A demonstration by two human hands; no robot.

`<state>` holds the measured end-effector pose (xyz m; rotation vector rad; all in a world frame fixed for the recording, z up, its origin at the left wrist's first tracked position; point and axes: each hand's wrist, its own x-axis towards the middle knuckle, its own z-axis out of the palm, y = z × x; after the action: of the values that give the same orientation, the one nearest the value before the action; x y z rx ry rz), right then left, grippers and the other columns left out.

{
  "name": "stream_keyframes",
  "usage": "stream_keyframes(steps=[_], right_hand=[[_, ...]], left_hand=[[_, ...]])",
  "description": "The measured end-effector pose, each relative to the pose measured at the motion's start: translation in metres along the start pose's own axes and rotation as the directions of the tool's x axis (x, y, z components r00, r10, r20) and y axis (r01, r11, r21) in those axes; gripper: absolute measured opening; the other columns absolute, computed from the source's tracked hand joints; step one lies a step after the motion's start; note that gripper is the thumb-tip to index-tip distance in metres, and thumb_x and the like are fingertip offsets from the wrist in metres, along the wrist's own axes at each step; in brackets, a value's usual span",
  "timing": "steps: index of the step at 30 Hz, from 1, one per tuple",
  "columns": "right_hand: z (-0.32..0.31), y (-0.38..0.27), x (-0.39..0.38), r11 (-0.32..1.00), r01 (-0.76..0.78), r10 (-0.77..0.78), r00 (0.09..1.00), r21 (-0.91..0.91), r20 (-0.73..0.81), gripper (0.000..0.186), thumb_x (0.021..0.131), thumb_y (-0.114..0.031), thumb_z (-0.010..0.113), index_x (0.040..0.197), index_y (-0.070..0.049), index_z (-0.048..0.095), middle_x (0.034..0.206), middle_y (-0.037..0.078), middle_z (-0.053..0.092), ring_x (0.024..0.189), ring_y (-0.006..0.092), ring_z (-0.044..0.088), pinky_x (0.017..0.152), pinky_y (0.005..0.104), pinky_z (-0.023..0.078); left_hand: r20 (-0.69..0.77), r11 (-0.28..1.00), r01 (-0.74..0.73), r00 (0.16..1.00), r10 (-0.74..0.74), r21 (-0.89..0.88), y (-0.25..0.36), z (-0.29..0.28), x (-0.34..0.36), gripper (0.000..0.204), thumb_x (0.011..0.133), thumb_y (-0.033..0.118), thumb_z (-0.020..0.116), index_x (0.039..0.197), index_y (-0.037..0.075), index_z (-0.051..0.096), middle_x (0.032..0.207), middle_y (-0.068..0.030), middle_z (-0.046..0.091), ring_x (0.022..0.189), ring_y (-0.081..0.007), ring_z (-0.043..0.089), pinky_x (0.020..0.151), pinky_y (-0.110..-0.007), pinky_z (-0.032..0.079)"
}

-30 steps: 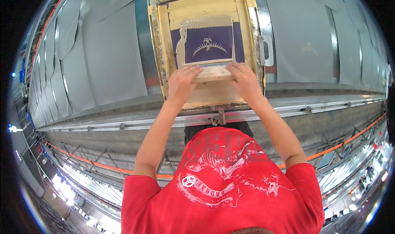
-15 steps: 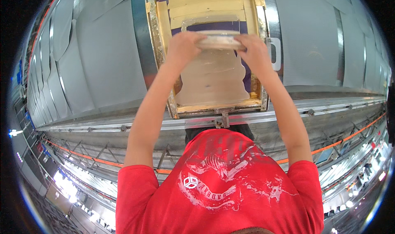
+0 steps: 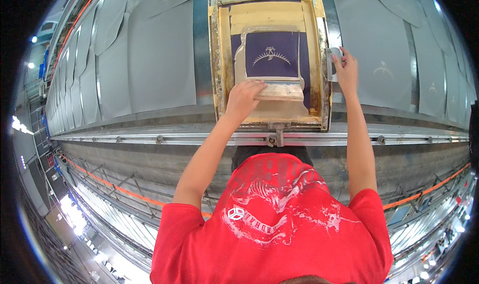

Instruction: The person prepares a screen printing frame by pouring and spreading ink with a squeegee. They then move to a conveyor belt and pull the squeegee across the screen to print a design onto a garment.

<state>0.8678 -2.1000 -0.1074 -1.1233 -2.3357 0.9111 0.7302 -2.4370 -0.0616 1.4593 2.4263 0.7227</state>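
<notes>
A wood-framed printing screen (image 3: pixel 320 39) lies in front of me, its window dark purple with a pale, spiky arched design (image 3: pixel 271 57). My left hand (image 3: pixel 244 100) grips the left end of a wooden squeegee (image 3: pixel 282 91), which rests across the near part of the screen. Beige ink (image 3: pixel 282 109) is pooled on the near side of the squeegee, and a thin border of it runs up around the purple area. At the frame's right side, my right hand (image 3: pixel 348 72) has its fingers curled at a white loop handle (image 3: pixel 332 78), partly covering it.
Grey sheets (image 3: pixel 159 59) lie in a row along the long table on both sides of the screen. One sheet on the right (image 3: pixel 381 84) bears a faint pale mark. A metal rail (image 3: pixel 199 139) runs along the near edge, with a clamp (image 3: pixel 276 138) at the frame.
The squeegee has come toward me, uncovering the purple area and design. My right hand has let go of it and moved right to the white handle. My left hand still holds the squeegee.
</notes>
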Motion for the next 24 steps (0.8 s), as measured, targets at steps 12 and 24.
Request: stream_keyframes(steps=[12,24], right_hand=[[0.038,-0.109,-0.023,0.966,-0.095,0.111,0.993,0.239,-0.051,0.026,0.1,-0.031,0.059,0.113,-0.011,0.07,0.068,0.002,0.052,0.062,0.0131,0.044,0.061,0.0303,0.04],[0.272,-0.312,-0.137,0.904,-0.103,0.109,0.994,0.415,0.009,0.022,0.1,-0.024,0.059,0.112,-0.01,0.068,0.067,0.006,0.053,0.061,0.0129,0.045,0.06,0.0316,0.041]], left_hand=[[-0.147,1.0,0.005,0.989,-0.005,-0.002,-0.033,-0.043,-0.079,0.057,0.068,0.003,0.072,0.124,0.012,0.067,0.129,-0.0046,0.066,0.123,-0.0279,0.058,0.106,-0.041,0.045],[-0.11,0.993,0.076,0.992,-0.066,0.088,-0.262,-0.207,-0.216,0.054,0.066,0.0,0.07,0.119,0.01,0.071,0.124,-0.0044,0.069,0.117,-0.0255,0.061,0.098,-0.04,0.05]])
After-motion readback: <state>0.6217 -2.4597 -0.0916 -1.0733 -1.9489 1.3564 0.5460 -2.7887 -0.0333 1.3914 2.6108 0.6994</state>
